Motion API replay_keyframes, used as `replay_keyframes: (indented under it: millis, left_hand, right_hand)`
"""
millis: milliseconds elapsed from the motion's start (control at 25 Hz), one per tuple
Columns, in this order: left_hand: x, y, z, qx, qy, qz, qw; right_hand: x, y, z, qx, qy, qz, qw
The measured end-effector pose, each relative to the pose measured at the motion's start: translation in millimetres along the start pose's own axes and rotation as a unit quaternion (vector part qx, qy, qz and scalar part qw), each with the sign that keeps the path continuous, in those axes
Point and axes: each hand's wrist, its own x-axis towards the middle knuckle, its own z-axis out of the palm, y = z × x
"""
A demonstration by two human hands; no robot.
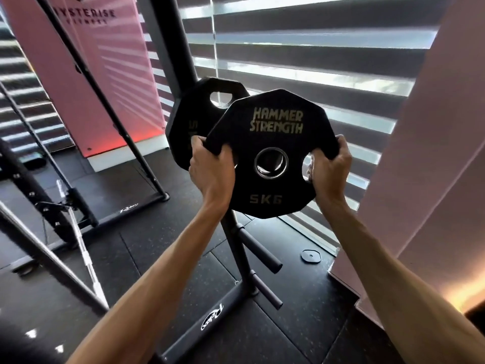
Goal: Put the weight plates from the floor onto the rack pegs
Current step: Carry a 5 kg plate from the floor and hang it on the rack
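Plate of black many-sided rubber marked 5 KG (pixel 270 122) is held upright, off the floor, before the black steel rack (pixel 237 248). The fingers of the left hand (pixel 210 166) and right hand (pixel 329 164) curl through its side slots. Its centre hole possibly faces a peg hidden behind.

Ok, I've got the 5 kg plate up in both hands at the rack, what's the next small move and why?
Probably lower the 5 kg plate and line its centre hole up with the upper bare peg. The left hand and right hand grip its side cutouts, it seems to sit on no peg yet, and that peg sticks out free just below it.
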Motion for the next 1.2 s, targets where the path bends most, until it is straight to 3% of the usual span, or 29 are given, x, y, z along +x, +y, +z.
replay_keyframes:
  millis: [800,1200]
  left_hand:
    - [-44.5,18.5,14.3,0.112,0.154,0.081,0.978]
    - [11.3,22.5,17.7,0.229,0.143,0.125,0.955]
  right_hand:
    - [28.7,18.2,12.4,0.157,-0.208,0.090,0.961]
    - [34.1,48.0,65.2,0.135,-0.264,0.140,0.944]
